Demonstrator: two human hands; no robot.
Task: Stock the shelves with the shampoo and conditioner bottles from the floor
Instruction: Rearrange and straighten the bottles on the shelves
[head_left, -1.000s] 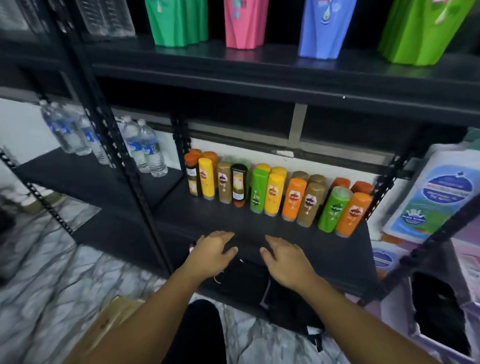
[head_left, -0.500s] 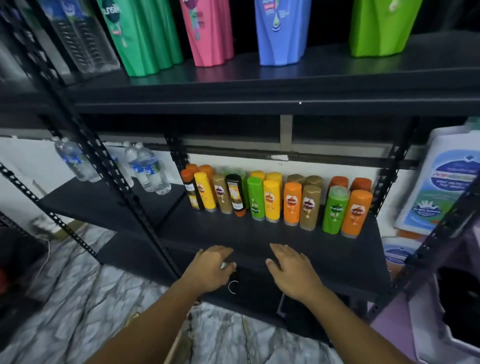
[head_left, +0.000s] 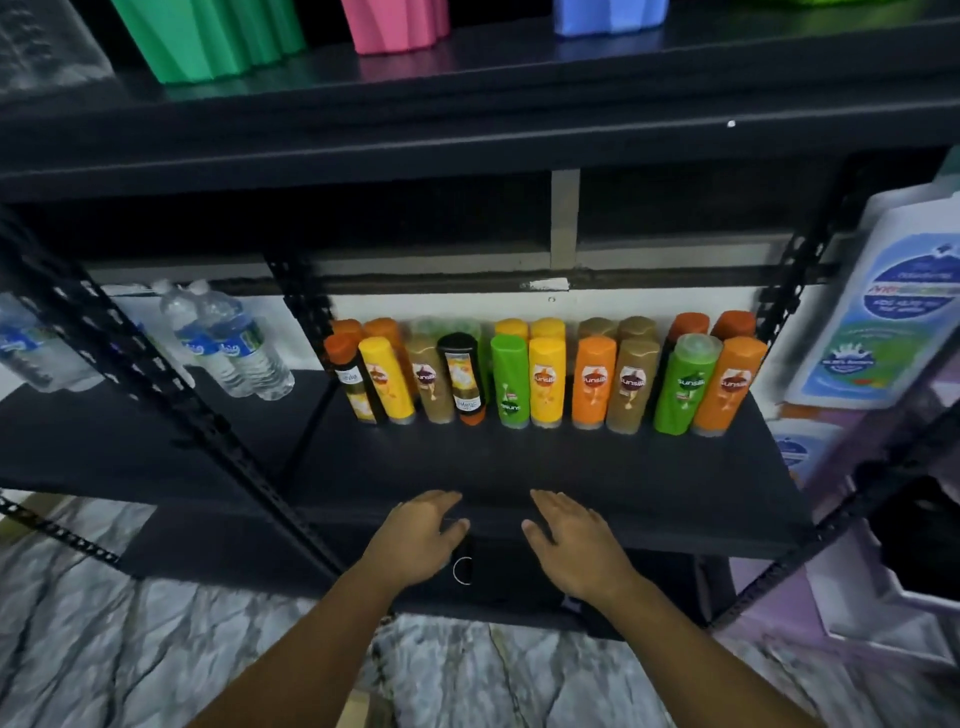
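Two rows of shampoo and conditioner bottles (head_left: 545, 382) stand upright at the back of a black shelf (head_left: 519, 467), in orange, yellow, tan, black and green. My left hand (head_left: 415, 540) and my right hand (head_left: 571, 545) lie side by side at the shelf's front edge, fingers relaxed, holding nothing. Both hands are well in front of the bottles.
Water bottles (head_left: 234, 348) stand on the neighbouring shelf at left. Green (head_left: 208, 41), pink (head_left: 395, 26) and blue (head_left: 608, 15) refill pouches sit on the shelf above. Large white jugs (head_left: 883, 322) are at right. A black slotted upright (head_left: 156, 395) separates the shelves. Marble floor (head_left: 130, 649) lies below.
The view has tilted and moved closer to the shelf. Both hands stay at the shelf's front edge, with little movement.
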